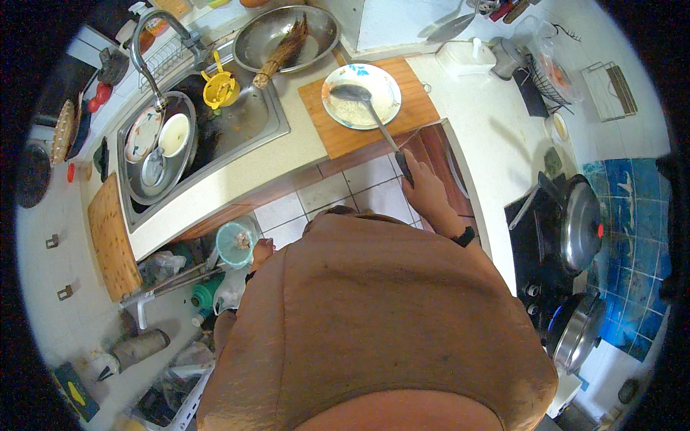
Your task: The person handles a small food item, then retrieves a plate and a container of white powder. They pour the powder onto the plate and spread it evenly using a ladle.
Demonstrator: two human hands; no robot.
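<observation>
My right hand (429, 189) grips the black handle of a long metal cooking spoon (381, 125). The spoon's rounded head rests in a white plate (392, 97) with a blue and orange floral rim. Pale, crumbly food (350, 113) lies in the plate, partly covered by the spoon. Under the plate is a wooden cutting board (318, 121) at the counter corner. Low at my side, my left hand (263, 251) is near a light-green waste bin (235, 249); my brown top partly hides it, and its grip is not clear.
Left of the board, the steel sink (253, 116) holds a basin (190, 156) of dishes and a yellow strainer (222, 90). A steel bowl (242, 46) with a bristle brush (285, 51) stands behind. To the right are a lidded pan (582, 226) and a pot over a blue flame (579, 339).
</observation>
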